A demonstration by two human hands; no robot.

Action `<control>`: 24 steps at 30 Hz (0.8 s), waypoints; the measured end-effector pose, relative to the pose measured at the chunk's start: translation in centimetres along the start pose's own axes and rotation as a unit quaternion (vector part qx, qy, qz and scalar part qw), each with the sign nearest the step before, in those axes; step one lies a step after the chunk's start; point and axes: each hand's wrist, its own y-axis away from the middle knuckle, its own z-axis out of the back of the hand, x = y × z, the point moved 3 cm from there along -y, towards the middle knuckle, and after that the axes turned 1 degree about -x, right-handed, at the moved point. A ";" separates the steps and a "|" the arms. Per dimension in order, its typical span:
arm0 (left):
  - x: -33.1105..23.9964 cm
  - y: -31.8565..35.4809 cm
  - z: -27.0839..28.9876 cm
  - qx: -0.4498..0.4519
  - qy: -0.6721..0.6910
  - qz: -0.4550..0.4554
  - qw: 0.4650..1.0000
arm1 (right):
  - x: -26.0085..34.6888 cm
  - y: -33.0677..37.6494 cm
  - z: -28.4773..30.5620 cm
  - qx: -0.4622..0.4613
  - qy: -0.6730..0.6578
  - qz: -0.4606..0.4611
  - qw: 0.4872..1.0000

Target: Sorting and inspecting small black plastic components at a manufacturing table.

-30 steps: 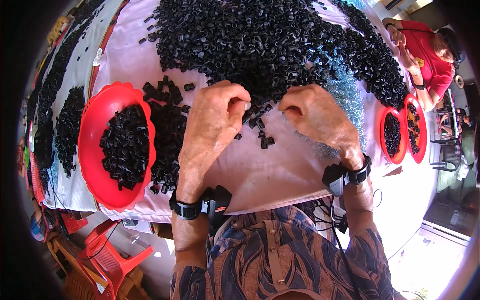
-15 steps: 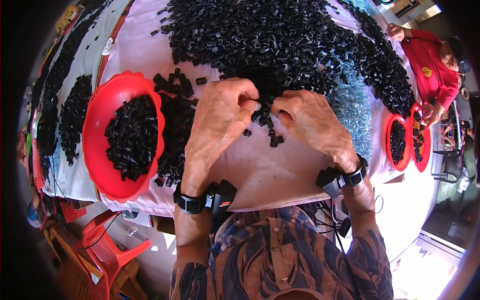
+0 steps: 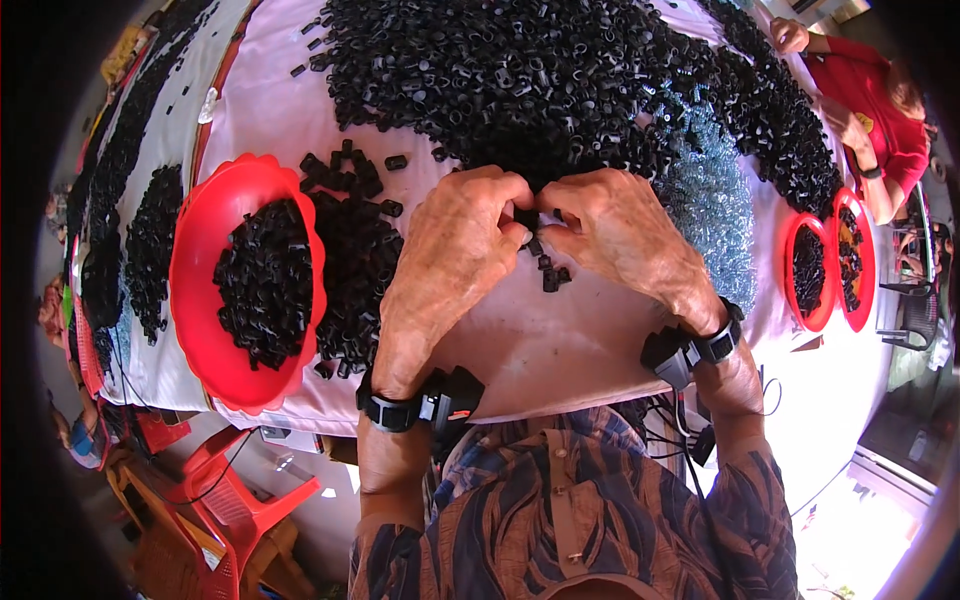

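Observation:
My left hand and my right hand meet over the near edge of a large pile of small black plastic pieces. Thumb and forefinger of each are pinched together. Between the fingertips a small black plastic piece shows, seemingly in the left hand's pinch. Whatever the right fingertips hold is hidden by the fingers. Just below them, a few loose black pieces lie on the pale cloth. Left of my left hand, a red scalloped bowl holds more black pieces.
Clear bluish small parts are heaped right of my right hand. Two red bowls stand at the right edge, near a co-worker in a red top. A red plastic chair is below the table at left.
My hands have come closer together, the right fingertips moving left to the left ones. The co-worker's lower hand has moved up, away from the red bowls. The view has shifted slightly.

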 end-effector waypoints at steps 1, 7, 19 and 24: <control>0.0 0.0 0.0 -0.006 -0.012 -0.002 1.000 | 0.0 0.0 -0.1 -0.004 0.004 0.003 1.000; 0.1 -0.3 -0.4 -0.008 -0.021 0.009 1.000 | 0.1 0.0 -0.2 -0.005 0.006 0.029 1.000; -0.2 -1.0 -0.7 -0.029 0.040 -0.007 0.999 | -0.6 0.6 -0.8 -0.045 0.043 0.041 0.997; -0.2 -0.8 -0.3 -0.083 0.179 0.027 0.980 | -0.9 0.5 0.8 -0.123 -0.025 0.014 0.992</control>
